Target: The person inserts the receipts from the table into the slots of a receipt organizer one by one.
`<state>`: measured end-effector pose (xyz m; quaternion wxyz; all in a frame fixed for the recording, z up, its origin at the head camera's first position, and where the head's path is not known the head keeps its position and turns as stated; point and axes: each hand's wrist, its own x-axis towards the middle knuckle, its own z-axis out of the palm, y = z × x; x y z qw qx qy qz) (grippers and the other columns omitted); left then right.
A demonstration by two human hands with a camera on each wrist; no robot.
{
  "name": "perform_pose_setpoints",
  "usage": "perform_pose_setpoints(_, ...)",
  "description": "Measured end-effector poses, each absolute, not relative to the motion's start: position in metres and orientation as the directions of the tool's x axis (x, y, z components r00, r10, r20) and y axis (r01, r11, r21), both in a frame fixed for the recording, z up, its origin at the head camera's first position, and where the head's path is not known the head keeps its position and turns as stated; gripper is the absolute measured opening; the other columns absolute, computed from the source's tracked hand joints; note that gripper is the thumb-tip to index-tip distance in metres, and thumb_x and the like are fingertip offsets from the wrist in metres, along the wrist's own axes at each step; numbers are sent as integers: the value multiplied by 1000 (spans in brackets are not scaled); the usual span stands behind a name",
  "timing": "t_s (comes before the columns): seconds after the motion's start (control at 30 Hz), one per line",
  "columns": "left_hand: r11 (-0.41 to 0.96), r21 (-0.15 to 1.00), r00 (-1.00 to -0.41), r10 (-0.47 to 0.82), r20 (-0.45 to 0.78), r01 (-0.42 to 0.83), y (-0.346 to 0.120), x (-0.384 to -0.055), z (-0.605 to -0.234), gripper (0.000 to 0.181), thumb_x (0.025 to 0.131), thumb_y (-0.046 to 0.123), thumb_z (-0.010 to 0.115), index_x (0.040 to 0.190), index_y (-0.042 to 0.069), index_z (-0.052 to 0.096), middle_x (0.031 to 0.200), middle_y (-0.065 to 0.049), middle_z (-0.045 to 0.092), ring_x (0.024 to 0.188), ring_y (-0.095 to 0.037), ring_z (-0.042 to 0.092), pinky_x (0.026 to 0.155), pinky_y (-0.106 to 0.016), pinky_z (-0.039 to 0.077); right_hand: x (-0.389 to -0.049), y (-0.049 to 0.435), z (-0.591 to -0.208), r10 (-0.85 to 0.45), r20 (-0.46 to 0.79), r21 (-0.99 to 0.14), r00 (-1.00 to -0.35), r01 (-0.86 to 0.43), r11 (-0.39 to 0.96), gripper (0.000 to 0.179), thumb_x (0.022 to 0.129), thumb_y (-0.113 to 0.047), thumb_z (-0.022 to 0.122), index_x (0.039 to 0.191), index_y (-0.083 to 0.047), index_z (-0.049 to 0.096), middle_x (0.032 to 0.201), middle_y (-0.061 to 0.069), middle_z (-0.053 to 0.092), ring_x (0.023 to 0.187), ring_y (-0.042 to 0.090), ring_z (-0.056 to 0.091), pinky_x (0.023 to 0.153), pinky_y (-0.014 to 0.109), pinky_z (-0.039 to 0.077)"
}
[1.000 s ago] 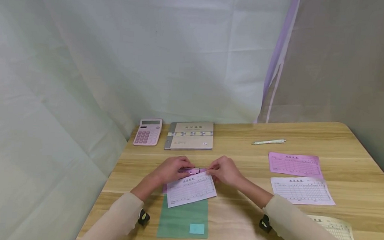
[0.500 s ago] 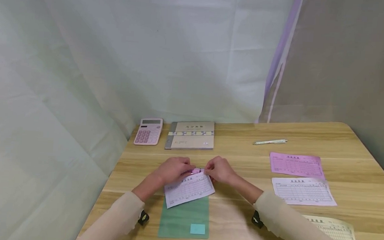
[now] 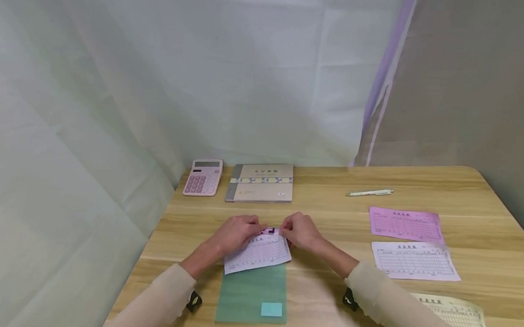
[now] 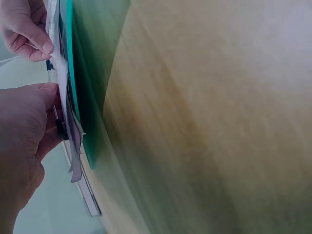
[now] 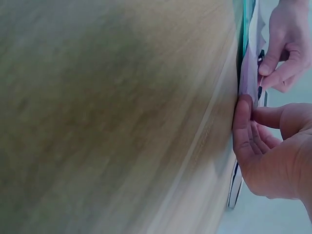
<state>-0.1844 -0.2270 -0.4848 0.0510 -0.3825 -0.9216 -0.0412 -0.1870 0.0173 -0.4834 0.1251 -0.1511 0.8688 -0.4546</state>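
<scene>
A green board [image 3: 241, 302], with a light blue label near its bottom edge, lies flat on the table. Over its upper part a white printed form [image 3: 256, 253] lies slightly tilted, with pink paper peeking out at its top. My left hand [image 3: 236, 233] holds the black-tipped wire clip [image 4: 61, 129] at the board's top, thumb and fingers on it. At the form's upper right corner, my right hand [image 3: 301, 231] pinches the paper edge between thumb and fingers, as the right wrist view shows. The left fingers hide part of the clip and the form's upper left.
Behind the hands are a pink calculator [image 3: 203, 177] and a notebook [image 3: 260, 188]. A pen [image 3: 370, 193] lies at the back right. Down the right side are a pink form [image 3: 404, 224], a white form [image 3: 413, 261] and a yellow form [image 3: 464, 323], partly under the right sleeve.
The white form has slid up toward the clip and tilts less, uncovering more green board. The clip's black tip shows now beside the left fingers. The right hand has moved slightly left.
</scene>
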Motion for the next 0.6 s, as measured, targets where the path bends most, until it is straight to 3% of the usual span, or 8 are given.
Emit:
perform_pose_setpoints(0.23, 698, 32, -695, 704, 146, 715, -227, -183, -486, 28, 108, 16, 64, 133, 19, 76, 92, 8, 62, 74, -6, 48, 65, -20, 43, -187, 15, -487, -357, -42, -818, -933, -173, 549, 12, 99, 1, 72, 87, 1, 75, 69, 4, 67, 50, 12, 60, 47, 24, 51)
perform_pose_setpoints(0.4, 702, 29, -698, 701, 145, 712, -227, -182, -487, 27, 106, 20, 68, 132, 18, 77, 94, 8, 61, 76, -6, 49, 67, -21, 45, -187, 14, -487, -335, -30, -812, -942, -172, 557, 10, 98, 1, 72, 88, 1, 75, 71, 2, 68, 53, 13, 63, 48, 25, 53)
perform_pose_setpoints(0.6, 706, 43, -703, 696, 146, 707, -226, -182, -488, 30, 103, 22, 74, 131, 16, 77, 97, 7, 65, 77, -6, 51, 69, -22, 49, -186, 13, -487, -331, -3, -746, -944, -219, 629, 11, 95, -5, 76, 85, -5, 74, 72, 0, 65, 60, 12, 58, 53, 23, 47)
